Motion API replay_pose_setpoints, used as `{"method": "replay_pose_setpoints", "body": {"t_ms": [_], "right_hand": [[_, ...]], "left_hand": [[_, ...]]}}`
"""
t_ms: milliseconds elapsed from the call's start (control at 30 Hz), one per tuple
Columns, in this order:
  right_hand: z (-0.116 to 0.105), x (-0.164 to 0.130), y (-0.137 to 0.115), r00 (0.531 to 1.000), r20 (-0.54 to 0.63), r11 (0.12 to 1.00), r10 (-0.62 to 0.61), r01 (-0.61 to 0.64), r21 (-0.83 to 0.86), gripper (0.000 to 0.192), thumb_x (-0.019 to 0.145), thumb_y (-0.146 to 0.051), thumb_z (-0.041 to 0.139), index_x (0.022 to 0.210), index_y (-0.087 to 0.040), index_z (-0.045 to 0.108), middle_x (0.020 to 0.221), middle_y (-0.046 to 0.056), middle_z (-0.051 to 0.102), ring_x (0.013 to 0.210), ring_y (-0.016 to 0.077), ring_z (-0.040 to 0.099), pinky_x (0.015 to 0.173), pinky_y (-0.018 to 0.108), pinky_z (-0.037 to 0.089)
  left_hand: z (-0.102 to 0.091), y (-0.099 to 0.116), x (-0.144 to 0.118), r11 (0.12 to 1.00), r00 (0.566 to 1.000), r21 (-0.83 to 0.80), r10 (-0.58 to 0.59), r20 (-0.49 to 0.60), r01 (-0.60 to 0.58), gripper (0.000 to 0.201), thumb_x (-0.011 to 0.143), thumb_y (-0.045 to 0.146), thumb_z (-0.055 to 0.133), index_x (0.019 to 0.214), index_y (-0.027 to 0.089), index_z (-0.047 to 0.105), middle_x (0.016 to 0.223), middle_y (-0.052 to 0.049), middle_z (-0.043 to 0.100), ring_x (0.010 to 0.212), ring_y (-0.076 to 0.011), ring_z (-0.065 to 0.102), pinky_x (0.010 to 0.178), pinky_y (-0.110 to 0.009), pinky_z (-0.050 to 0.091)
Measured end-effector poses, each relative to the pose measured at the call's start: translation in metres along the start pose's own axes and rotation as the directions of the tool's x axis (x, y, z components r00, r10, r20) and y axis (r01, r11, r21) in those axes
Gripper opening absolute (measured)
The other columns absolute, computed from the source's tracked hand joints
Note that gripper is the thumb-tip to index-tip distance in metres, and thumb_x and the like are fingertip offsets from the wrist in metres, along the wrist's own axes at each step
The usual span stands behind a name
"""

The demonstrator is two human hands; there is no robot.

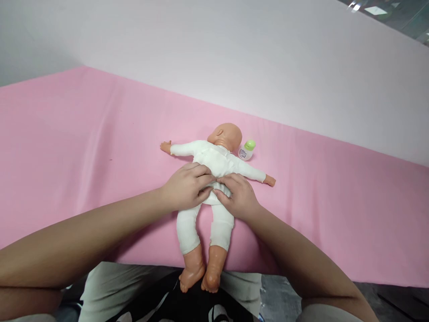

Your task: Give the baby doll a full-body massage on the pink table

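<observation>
A baby doll (214, 156) with a soft white cloth body lies on its front, its bare head turned to the left and its arms spread wide. My left hand (187, 185) rests on the left side of its lower back, fingers curled and thumb bent in toward the cloth. From the right, my right hand (239, 194) presses on the same spot, with its fingers and thumb bent together at the cloth. The fingertips of both hands nearly meet at the middle of the back. Whether a fold of cloth is pinched between them is hard to see.
Beside the doll's head is a small clear bottle (246, 152) with a green cap. Pink cloth (134, 134) covers the padded table, and a white wall (234, 53) rises behind it. The doll's feet (203, 268) hang over the near edge, close to my body.
</observation>
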State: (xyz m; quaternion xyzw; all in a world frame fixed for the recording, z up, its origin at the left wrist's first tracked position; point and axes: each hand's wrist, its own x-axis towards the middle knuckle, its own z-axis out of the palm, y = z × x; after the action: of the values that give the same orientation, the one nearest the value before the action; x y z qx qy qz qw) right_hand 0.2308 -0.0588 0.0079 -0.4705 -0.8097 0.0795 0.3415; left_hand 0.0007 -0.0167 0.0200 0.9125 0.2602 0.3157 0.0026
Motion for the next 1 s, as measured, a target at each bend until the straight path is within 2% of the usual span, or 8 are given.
{"method": "replay_pose_setpoints", "body": {"t_ms": [167,267,367,500,600,700,800,1000], "right_hand": [[-0.007,0.004,0.002,0.995,0.074,0.984,0.07,-0.081,0.161,0.013,0.1,-0.032,0.071,0.106,-0.025,0.078,0.1,0.004,0.079,0.095,0.0228,0.074,0.087,0.04,0.06],[-0.008,0.002,0.002,0.996,0.063,0.975,0.067,-0.079,0.207,0.017,0.105,-0.028,0.062,0.103,-0.026,0.079,0.096,0.002,0.08,0.09,0.0203,0.074,0.083,0.037,0.06],[-0.005,-0.001,0.001,1.0,-0.002,0.987,-0.002,0.002,0.16,0.015,0.103,-0.027,0.066,0.101,-0.026,0.08,0.093,0.003,0.08,0.088,0.021,0.074,0.083,0.038,0.061],[-0.001,-0.004,0.0,0.978,-0.159,0.991,-0.132,0.128,-0.037,0.012,0.099,-0.031,0.072,0.105,-0.025,0.081,0.092,0.007,0.076,0.09,0.0254,0.07,0.085,0.044,0.061],[0.0,-0.005,0.0,0.974,-0.188,0.989,-0.124,0.106,-0.105,0.026,0.099,-0.034,0.072,0.122,-0.023,0.078,0.106,0.011,0.073,0.103,0.0295,0.067,0.094,0.05,0.061],[0.001,-0.004,0.003,0.998,-0.058,0.997,-0.036,0.032,-0.067,0.034,0.101,-0.035,0.068,0.132,-0.023,0.074,0.118,0.012,0.073,0.114,0.0314,0.066,0.104,0.053,0.058],[0.002,-0.002,0.008,0.998,0.058,1.0,0.017,-0.016,-0.019,0.033,0.102,-0.037,0.066,0.131,-0.022,0.074,0.12,0.011,0.074,0.115,0.0316,0.066,0.107,0.054,0.057],[0.0,-0.003,0.007,0.999,0.044,1.0,0.022,-0.022,-0.007,0.035,0.102,-0.037,0.066,0.134,-0.025,0.073,0.125,0.011,0.073,0.119,0.0326,0.064,0.11,0.056,0.056]], "left_hand": [[-0.005,-0.005,0.002,0.986,0.988,-0.116,-0.108,0.109,0.121,0.029,0.092,0.029,0.064,0.114,0.018,0.078,0.105,-0.007,0.077,0.091,-0.0251,0.074,0.075,-0.039,0.056],[-0.012,-0.007,0.001,0.964,0.991,-0.235,-0.105,0.082,0.122,0.024,0.093,0.031,0.064,0.108,0.019,0.078,0.089,-0.003,0.078,0.076,-0.0202,0.073,0.065,-0.033,0.053],[-0.013,-0.01,0.0,0.948,0.994,-0.302,-0.106,-0.005,0.1,0.017,0.098,0.027,0.06,0.098,0.02,0.075,0.071,0.002,0.072,0.061,-0.0145,0.067,0.057,-0.028,0.048],[-0.004,-0.009,-0.002,0.991,0.984,-0.126,0.032,-0.178,-0.055,0.012,0.097,0.019,0.061,0.097,0.02,0.073,0.084,-0.002,0.076,0.074,-0.0177,0.07,0.067,-0.032,0.054],[0.002,-0.007,-0.002,0.991,0.965,-0.002,0.128,-0.227,-0.132,0.014,0.095,0.018,0.064,0.103,0.02,0.075,0.096,-0.007,0.075,0.084,-0.0214,0.068,0.079,-0.038,0.058],[0.004,-0.006,-0.001,0.996,0.986,-0.003,0.092,-0.138,-0.094,0.024,0.097,0.02,0.062,0.117,0.019,0.075,0.109,-0.011,0.075,0.098,-0.0257,0.068,0.092,-0.044,0.059],[0.004,-0.007,0.0,0.999,1.0,-0.035,0.021,-0.007,-0.021,0.028,0.1,0.022,0.057,0.121,0.017,0.076,0.113,-0.012,0.075,0.103,-0.0275,0.068,0.094,-0.046,0.058],[0.004,-0.008,-0.001,0.999,1.0,-0.044,-0.016,0.007,0.016,0.03,0.099,0.025,0.057,0.121,0.019,0.076,0.115,-0.011,0.074,0.104,-0.0282,0.066,0.096,-0.047,0.056]]}}
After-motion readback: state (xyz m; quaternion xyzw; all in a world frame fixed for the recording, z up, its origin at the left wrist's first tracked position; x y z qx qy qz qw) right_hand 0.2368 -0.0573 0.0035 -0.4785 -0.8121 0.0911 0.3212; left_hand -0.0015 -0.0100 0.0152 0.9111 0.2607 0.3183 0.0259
